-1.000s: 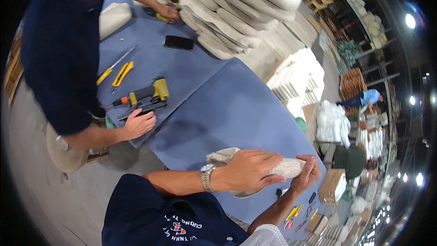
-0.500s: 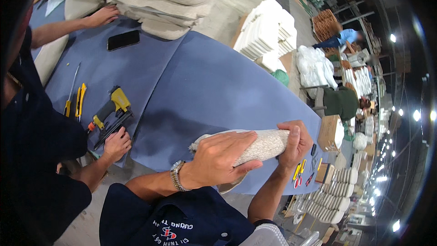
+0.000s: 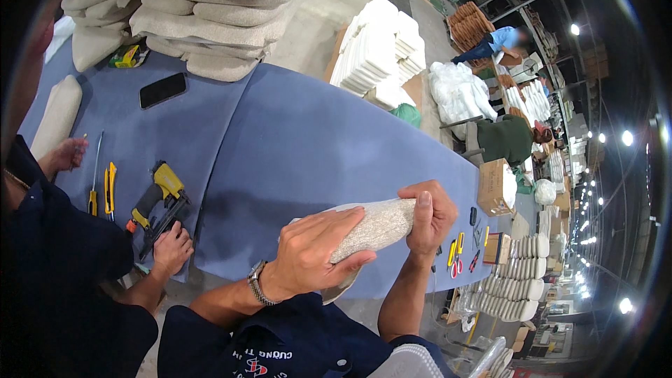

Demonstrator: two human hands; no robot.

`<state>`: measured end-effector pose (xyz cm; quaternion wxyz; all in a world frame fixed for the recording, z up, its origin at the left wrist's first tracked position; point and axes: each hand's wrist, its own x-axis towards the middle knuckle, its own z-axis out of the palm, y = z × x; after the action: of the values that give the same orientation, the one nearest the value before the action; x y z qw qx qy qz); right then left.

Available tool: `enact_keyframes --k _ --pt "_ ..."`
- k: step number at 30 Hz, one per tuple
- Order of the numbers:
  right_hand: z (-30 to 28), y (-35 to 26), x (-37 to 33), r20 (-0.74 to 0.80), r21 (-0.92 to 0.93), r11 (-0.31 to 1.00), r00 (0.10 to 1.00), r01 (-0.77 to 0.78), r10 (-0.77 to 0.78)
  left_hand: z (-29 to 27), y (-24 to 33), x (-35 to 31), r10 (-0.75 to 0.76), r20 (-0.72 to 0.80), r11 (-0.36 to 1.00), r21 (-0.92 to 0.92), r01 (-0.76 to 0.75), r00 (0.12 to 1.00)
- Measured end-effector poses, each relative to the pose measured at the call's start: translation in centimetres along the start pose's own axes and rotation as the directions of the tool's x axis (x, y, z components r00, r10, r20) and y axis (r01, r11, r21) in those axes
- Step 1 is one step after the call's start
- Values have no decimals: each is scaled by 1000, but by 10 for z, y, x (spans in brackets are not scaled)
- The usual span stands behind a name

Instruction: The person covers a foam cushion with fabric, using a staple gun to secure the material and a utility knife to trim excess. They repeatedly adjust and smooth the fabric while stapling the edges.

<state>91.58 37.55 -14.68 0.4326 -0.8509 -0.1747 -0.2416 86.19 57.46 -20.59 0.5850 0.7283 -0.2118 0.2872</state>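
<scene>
A small cushion in beige woven fabric (image 3: 381, 227), with a pale underside, is held tilted above the table's near edge. My left hand (image 3: 318, 245), with a metal watch at its wrist, presses over the cushion's left part, fingers along the top and thumb on the near side. My right hand (image 3: 428, 217) grips the right end, its thumb lying on the fabric. Part of the cushion is hidden under my left hand.
At left, a co-worker's hand (image 3: 173, 248) rests at a yellow-black staple gun (image 3: 166, 196). Nearby lie a screwdriver (image 3: 94, 192), yellow cutter (image 3: 110, 192) and phone (image 3: 163, 89). Stacked beige cushions (image 3: 210, 17) stand behind; scissors (image 3: 456, 255) lie right on the blue table (image 3: 294, 126).
The co-worker's other hand has left the cushion stack and come back beside the screwdriver. My hands keep their hold on the cushion with little change. The whole view has shifted slightly.
</scene>
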Motion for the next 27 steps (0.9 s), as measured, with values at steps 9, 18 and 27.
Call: enact_keyframes --k 9,18,27 --pt "7 -2 7 8 5 1000 1000 27 -27 -7 0 4 -18 -11 1000 -9 18 1000" --pt "9 -6 6 -1 -47 999 1000 25 -25 -8 1 1 -28 -28 999 -22 28 999" --pt "6 -10 2 -16 -50 999 1000 20 -21 -5 5 -5 -54 -21 998 -29 53 998"
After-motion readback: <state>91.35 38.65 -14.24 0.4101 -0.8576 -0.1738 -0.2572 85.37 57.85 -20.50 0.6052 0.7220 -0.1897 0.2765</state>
